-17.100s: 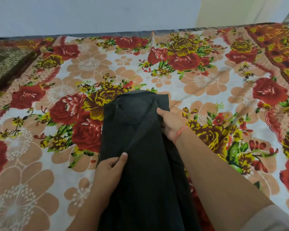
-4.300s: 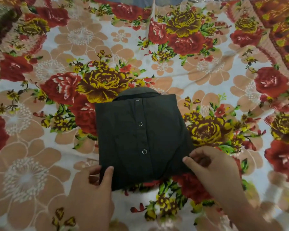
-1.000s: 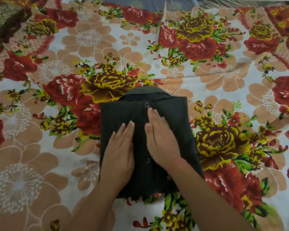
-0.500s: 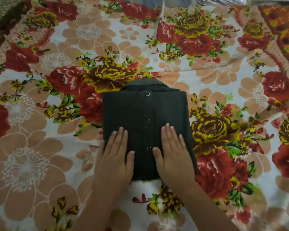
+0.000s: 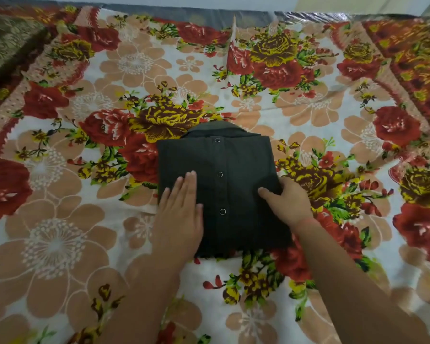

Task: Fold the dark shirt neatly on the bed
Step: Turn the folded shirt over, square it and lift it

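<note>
Left fingers [image 5: 188, 184]: straight, close together, lying flat on the left half of the dark shirt [image 5: 236, 157], tips just left of its button line. Left hand [image 5: 180, 219] is palm down, with its heel over the shirt's lower left edge.

Right fingers [image 5: 287, 187]: curled at the shirt's right edge, thumb on top of the cloth and pointing in toward the button line. The others seem to wrap under that edge, but the fold hides their tips. Right hand [image 5: 289, 204] grips the shirt there, the wrist passing over the lower right corner.

The shirt is folded to a compact rectangle, front up. Three snap buttons [image 5: 220, 174] run down its middle. The collar [image 5: 216, 129] shows at the far edge.

The shirt lies on a floral sheet [image 5: 60, 244] with red, yellow and peach blooms, which spreads out on all sides of it. The sheet covers the bed [image 5: 199, 17], whose grey far edge shows well beyond the collar. A dark patterned cloth [image 5: 8, 43] lies well off to the shirt's far left.
</note>
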